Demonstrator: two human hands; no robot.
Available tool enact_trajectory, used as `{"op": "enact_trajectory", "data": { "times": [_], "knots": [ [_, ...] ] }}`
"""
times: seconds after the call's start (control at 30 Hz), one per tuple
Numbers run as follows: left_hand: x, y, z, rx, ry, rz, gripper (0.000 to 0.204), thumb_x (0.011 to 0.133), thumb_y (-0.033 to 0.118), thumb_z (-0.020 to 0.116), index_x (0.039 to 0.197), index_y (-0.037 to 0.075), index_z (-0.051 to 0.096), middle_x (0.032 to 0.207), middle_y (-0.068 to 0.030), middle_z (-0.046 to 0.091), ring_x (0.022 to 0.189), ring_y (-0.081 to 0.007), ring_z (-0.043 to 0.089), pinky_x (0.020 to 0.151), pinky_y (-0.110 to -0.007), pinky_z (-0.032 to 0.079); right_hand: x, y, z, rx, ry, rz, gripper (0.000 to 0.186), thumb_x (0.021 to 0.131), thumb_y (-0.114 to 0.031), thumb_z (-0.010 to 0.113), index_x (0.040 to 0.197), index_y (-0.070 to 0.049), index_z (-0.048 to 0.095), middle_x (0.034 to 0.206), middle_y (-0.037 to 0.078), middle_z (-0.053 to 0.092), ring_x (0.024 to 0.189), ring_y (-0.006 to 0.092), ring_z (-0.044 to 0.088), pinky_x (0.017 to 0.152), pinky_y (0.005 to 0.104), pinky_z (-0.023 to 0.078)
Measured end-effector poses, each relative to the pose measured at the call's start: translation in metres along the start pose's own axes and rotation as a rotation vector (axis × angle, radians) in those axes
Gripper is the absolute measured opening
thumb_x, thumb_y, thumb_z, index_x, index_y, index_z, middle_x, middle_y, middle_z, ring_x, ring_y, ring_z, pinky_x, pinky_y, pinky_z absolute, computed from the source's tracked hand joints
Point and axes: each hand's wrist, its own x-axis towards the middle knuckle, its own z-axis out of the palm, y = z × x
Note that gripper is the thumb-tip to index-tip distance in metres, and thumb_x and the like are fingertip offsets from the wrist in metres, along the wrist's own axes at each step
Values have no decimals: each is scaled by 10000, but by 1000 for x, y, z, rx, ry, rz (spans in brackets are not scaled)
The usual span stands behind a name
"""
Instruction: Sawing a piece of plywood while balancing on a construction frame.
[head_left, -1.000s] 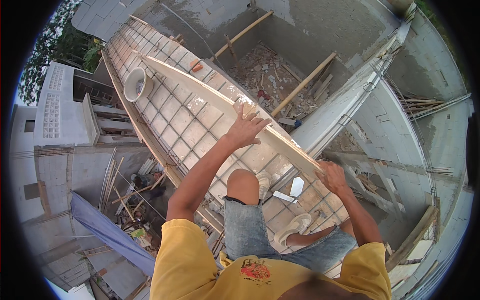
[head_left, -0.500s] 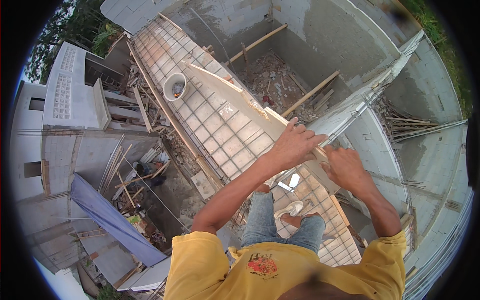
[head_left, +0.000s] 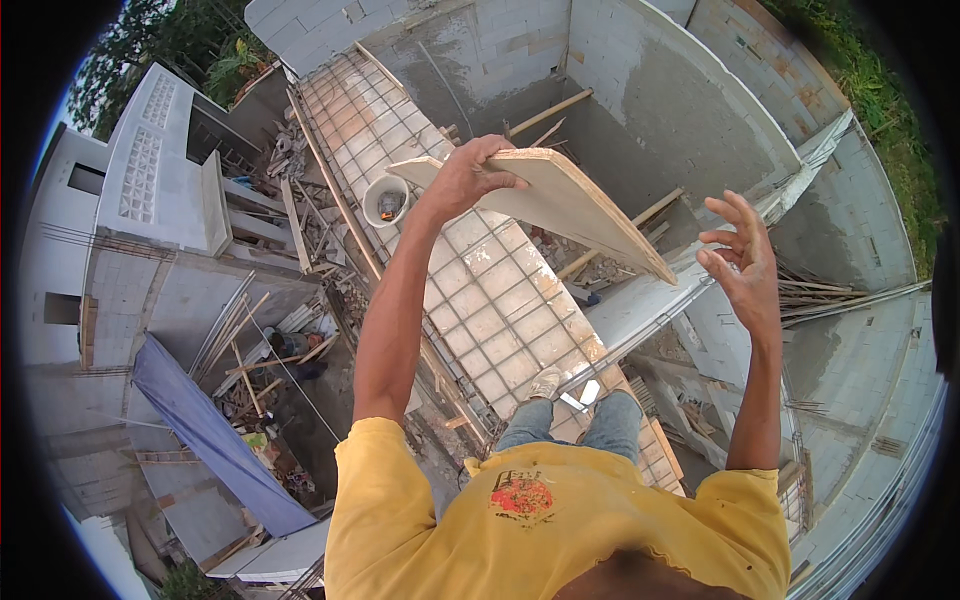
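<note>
A pale plywood board [head_left: 585,210] with a rough, chipped edge stands tilted in front of me. My left hand [head_left: 465,180] grips the board's upper edge, thumb on the near side. My right hand [head_left: 742,255] is raised to the right, apart from the board, its fingers spread and curved with nothing in them. Beyond my left wrist stands a white bucket [head_left: 371,207] with small items inside that I cannot make out. The bucket rests on a grid of steel bars [head_left: 480,290] laid over light panels, and my feet are on the same strip.
To the right is a deep block-walled room with rubble and wooden props [head_left: 630,235] across it. A wall top with steel bars [head_left: 690,290] runs beside my right arm. At left the strip drops to a lower yard with timber and a blue tarp [head_left: 215,430].
The board has been lifted and turned upright, away from me. My left hand has moved up and left with it. My right hand has let go and moved up and right.
</note>
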Motion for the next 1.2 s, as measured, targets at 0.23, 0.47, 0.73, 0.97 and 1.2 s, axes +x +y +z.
{"op": "enact_trajectory", "data": {
  "times": [0.23, 0.47, 0.73, 0.97, 1.2],
  "knots": [
    [58, -18, -87, -53, -2, -186, 432, 764, 280, 844, 1111, 96, 662, 971, -39, 695, 927, -177, 638, 844, -351, 491, -18, 149, 97, 71, -45, 334, 1134, 689, -118, 865, 1573, -185, 159, 1552, 131, 333, 1190, 279, 546, 885, 374, 548],
    [115, -51, -180, -73, 27, -62, 537, 761, 353, 843, 1189, 88, 658, 1076, -70, 715, 1038, -194, 659, 966, -357, 493, 129, 149, 212, 238, -42, 134, 1111, 715, -272, 892, 1553, -97, 185, 1511, 155, 347, 1219, 270, 528, 908, 376, 549],
    [138, -93, -294, -35, 90, -74, 471, 853, 326, 774, 1228, 80, 631, 1144, -44, 688, 1094, -177, 620, 1012, -360, 459, 255, 120, 347, 312, -213, 137, 874, 741, -365, 868, 1402, 3, 430, 1352, 158, 502, 1182, 232, 554, 925, 357, 533],
    [146, -98, -370, -174, 153, -64, 262, 907, 104, 668, 1160, 35, 672, 1072, -52, 706, 994, -157, 640, 878, -322, 512, 325, 104, 414, 384, -293, 244, 603, 800, -411, 826, 1188, 5, 628, 1048, 70, 667, 930, 175, 613, 850, 320, 500],
    [168, -194, -491, -246, 123, -76, 545, 887, 386, 732, 1315, 95, 563, 1226, -48, 649, 1143, -200, 607, 1001, -397, 505, 393, 102, 513, 253, -341, 162, 621, 780, -287, 832, 1258, 23, 584, 1175, 165, 651, 980, 220, 631, 900, 373, 486]
  ]
}}
